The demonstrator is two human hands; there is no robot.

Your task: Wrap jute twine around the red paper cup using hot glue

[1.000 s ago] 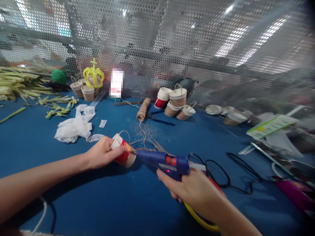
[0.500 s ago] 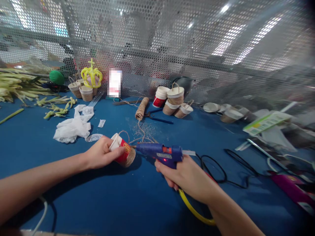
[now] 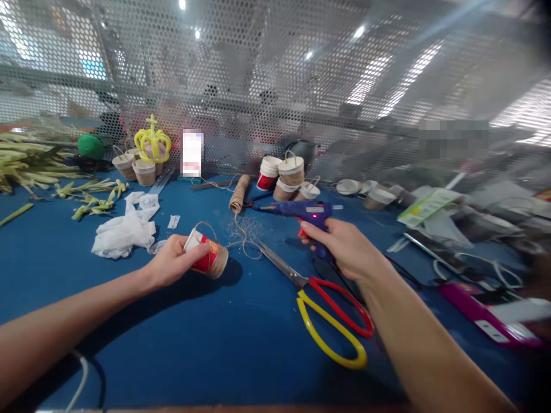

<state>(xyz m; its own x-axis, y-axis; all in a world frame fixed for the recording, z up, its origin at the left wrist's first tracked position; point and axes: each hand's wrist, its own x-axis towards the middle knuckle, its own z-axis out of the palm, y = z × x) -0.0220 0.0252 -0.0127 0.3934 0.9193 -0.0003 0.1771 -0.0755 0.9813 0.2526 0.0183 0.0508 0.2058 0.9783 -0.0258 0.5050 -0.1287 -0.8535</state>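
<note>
My left hand is closed around a red and white paper cup, tilted on its side above the blue table. Jute twine wraps the cup's lower end, and a twine loop arches over its rim. From the cup a strand runs to the twine roll. In my right hand is a blue hot glue gun with a lit red light, its nozzle pointing left, apart from the cup. Scissors with red and yellow handles lie below the gun.
Twine-wrapped cups stand at the back beside pliers. White lace lies to the left, near a yellow crown and plant stalks. A purple power strip sits at the right; a perforated metal screen rises behind.
My right hand has lifted the glue gun away from the cup, up and to the right, uncovering the scissors. My left hand still holds the cup, slightly turned.
</note>
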